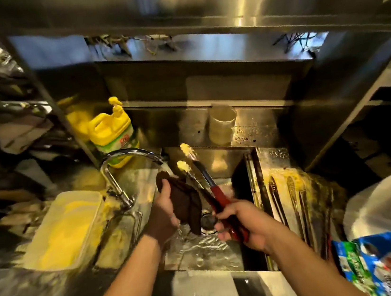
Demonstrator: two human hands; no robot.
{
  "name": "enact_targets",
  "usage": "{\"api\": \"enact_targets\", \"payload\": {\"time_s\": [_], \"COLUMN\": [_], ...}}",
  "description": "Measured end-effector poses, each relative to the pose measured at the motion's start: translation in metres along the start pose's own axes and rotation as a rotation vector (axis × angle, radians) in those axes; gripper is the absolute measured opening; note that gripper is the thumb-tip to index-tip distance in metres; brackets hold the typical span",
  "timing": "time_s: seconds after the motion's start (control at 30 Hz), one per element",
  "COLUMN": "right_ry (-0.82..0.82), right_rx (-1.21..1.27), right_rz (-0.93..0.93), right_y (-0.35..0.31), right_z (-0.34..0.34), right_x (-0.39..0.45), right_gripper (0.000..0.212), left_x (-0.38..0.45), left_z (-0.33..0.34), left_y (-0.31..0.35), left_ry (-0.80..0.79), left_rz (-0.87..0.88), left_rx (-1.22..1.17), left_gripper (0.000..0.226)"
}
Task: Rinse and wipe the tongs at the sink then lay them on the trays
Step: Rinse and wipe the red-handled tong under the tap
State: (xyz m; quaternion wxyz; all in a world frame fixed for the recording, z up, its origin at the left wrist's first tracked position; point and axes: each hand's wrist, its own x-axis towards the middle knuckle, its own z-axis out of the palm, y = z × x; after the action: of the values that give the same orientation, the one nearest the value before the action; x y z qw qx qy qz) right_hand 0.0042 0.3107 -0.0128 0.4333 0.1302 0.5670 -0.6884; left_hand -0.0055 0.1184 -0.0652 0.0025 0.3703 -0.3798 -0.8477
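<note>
Nearest to the camera, two bare forearms reach over the steel sink (225,158). The right hand (244,225) has its fingers closed around the red handles of the tongs (206,181), which point up and away over the basin, with their two arms spread apart and yellow paste on both tips. The left hand (166,213) grips a dark brown cloth (187,206), which hangs just beside the tongs, under the curved faucet (126,161). More tongs (276,196) lie on the wet surface to the right of the basin. A yellow detergent jug (110,131) stands behind the faucet.
</note>
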Motion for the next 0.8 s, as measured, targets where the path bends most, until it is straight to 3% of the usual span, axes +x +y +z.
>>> {"api": "enact_targets", "payload": {"time_s": [0.1,0.27,0.43,0.57,0.7,0.8], "right_ry": [-0.016,0.020,0.027,0.055,0.050,0.105], "right_rx": [-0.094,-0.420,-0.474,-0.501,-0.482,-0.487], "right_rz": [0.020,-0.101,-0.138,-0.170,-0.122,-0.118], "right_y": [-0.001,0.007,0.009,0.007,0.013,0.009], "right_z": [0.017,0.031,0.020,0.029,0.019,0.014], "right_x": [0.005,0.009,0.002,0.004,-0.005,0.000], "right_gripper": [0.024,0.058,0.039,0.026,0.034,0.025], "left_x": [0.010,0.027,0.046,0.038,0.057,0.046], "left_z": [-0.001,0.006,0.012,0.022,0.017,0.022], "left_y": [0.012,0.023,0.035,0.015,0.024,0.013], "left_ry": [0.007,0.012,0.092,-0.057,0.119,-0.022], "left_rz": [-0.003,0.024,-0.004,-0.122,-0.027,-0.149], "left_rx": [0.019,0.254,0.310,0.334,0.311,0.326], "left_gripper": [0.056,0.012,0.018,0.007,0.011,0.016]}}
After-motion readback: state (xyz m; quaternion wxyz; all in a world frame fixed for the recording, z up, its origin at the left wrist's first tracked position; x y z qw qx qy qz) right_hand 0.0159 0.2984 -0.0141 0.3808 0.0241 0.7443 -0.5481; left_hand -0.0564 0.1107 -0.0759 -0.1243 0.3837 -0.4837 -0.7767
